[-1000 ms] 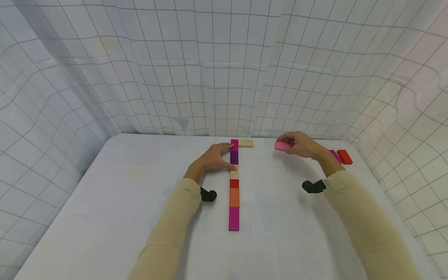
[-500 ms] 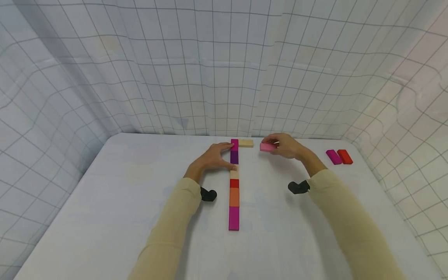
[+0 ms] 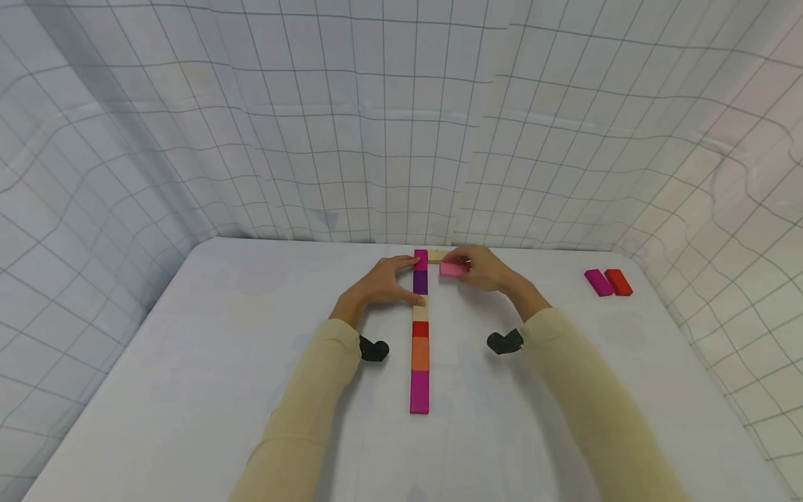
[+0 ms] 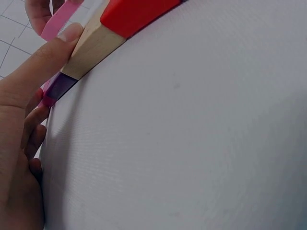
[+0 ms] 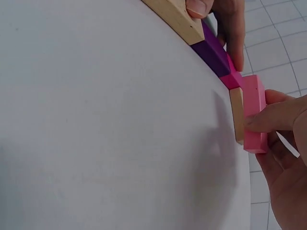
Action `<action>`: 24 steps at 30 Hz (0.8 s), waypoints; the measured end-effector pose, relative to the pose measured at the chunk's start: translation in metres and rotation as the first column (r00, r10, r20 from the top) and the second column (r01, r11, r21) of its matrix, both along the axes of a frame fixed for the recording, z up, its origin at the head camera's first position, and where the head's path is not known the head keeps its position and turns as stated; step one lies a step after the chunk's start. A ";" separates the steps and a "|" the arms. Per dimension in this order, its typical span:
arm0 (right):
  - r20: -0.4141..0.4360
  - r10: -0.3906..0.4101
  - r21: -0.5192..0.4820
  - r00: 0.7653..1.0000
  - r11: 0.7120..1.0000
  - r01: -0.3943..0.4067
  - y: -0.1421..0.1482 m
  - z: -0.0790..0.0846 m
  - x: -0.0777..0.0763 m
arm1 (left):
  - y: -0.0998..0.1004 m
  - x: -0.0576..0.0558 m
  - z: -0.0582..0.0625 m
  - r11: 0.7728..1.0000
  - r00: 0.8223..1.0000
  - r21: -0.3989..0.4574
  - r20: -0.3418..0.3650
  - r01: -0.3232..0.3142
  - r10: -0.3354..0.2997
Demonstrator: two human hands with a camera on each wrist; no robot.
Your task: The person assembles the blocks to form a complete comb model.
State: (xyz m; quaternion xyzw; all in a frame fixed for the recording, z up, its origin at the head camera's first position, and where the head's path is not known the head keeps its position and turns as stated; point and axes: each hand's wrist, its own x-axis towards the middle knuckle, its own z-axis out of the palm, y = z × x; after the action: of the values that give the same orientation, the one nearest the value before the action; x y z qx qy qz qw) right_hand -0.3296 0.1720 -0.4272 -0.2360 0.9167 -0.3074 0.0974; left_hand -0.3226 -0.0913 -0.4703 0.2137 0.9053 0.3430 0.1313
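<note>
A straight row of coloured blocks runs away from the body on the white table. My left hand spans its far part, thumb on a bare wood block and fingertips at the far magenta block. Between them lies a purple block. My right hand pinches a pink block between thumb and fingers. It hovers close by a second bare wood block, which extends rightward from the row's far end and is partly hidden behind the pink one.
Nearer in the row are a red block, an orange block and another magenta block. At the far right lie a loose magenta block and a red one. A white gridded curtain borders the table.
My right hand has carried the pink block leftward through the air, from the table's right side to beside the row's far end. The left hand has stayed in place.
</note>
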 end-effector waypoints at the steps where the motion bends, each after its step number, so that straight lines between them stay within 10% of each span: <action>1: -0.006 -0.002 -0.002 1.000 1.000 0.002 -0.002 -0.002 0.000 | 0.000 0.000 0.000 1.000 1.000 0.001 0.000 0.000 0.000; 24: -0.112 0.037 0.005 0.993 0.999 -0.036 -0.024 -0.026 -0.002 | 0.000 0.000 -0.002 1.000 1.000 0.019 -0.008 -0.008 0.008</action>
State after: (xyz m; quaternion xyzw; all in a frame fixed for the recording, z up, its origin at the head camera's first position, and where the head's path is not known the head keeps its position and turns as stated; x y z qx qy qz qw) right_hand -0.3314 0.1484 -0.4532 -0.2695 0.9167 -0.2906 0.0516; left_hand -0.3222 -0.0911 -0.4727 0.2126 0.9034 0.3511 0.1241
